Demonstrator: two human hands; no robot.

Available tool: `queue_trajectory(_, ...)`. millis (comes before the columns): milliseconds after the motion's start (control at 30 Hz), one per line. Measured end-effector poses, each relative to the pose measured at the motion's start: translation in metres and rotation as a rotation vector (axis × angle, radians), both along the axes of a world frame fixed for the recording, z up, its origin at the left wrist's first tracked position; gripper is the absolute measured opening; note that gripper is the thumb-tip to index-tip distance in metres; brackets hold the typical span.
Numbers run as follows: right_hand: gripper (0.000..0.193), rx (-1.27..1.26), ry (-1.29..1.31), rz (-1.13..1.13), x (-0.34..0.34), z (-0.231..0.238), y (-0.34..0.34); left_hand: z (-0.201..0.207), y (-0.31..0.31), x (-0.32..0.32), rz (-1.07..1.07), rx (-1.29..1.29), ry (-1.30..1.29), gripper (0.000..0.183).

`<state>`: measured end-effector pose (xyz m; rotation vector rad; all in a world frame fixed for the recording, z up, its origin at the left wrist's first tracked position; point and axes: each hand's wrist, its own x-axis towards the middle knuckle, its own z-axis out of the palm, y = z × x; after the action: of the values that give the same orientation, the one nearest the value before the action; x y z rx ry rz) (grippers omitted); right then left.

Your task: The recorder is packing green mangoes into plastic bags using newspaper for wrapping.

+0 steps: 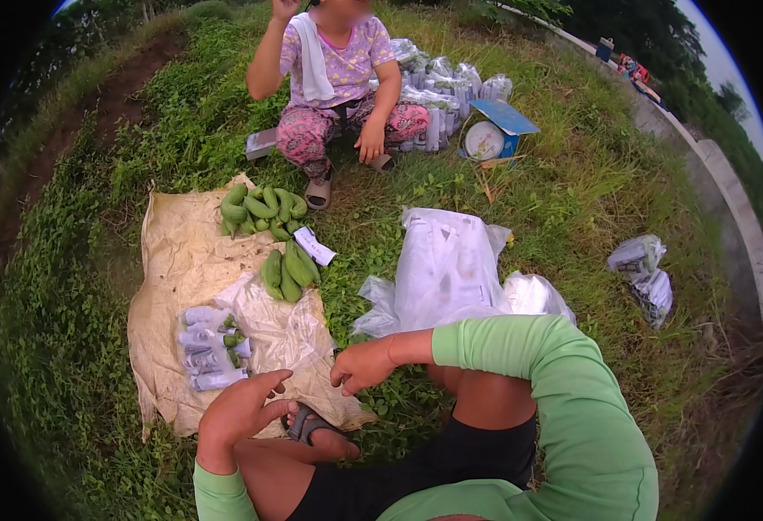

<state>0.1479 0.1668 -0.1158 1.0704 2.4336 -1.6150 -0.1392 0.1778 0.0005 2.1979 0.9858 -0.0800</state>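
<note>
My left hand point(241, 408) hovers over my left leg by the sandal, fingers stretched out and apart, holding nothing. Across from it, my right hand point(366, 365) hangs above the near edge of the beige sack cloth point(169, 252), fingers loosely bent and nothing visible in them. Just past my left hand lie several paper-wrapped rolls in clear plastic point(208, 347), with green ends showing. A crumpled clear plastic sheet point(277, 326) rests beside them. Farther back on the cloth sit plump green vegetables point(290, 271), a larger pile of them point(262, 208) and a rolled paper point(314, 247).
Right of the cloth stand a large translucent plastic bag point(449, 265) and a smaller white bag point(538, 295). A person point(338, 78) squats opposite, near a blue dial scale point(494, 135) and stacked wrapped bundles point(434, 95). Two bagged bundles point(646, 278) lie on the right-hand grass.
</note>
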Motion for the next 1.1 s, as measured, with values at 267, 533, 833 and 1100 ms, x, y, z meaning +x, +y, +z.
queue_trajectory(267, 0.045, 0.017, 0.023, -0.002, 0.001, -0.004, 0.0012, -0.0028, 0.0008, -0.0003, -0.009, 0.003, -0.002, 0.06)
queue_trajectory(533, 0.046, -0.01, 0.008, -0.01, 0.0022, -0.0079, 0.0021, 0.0015, -0.0003, 0.0031, 0.0, -0.011, 0.003, 0.06)
queue_trajectory(833, 0.046, 0.006, -0.008, -0.006, 0.0021, -0.0021, 0.0019, 0.0031, -0.0007, 0.0041, 0.011, -0.015, 0.022, 0.061)
queue_trajectory(1100, 0.046, 0.011, -0.014, -0.008, 0.0015, -0.0039, 0.0009, 0.0058, -0.0028, 0.004, 0.023, 0.012, 0.043, 0.061)
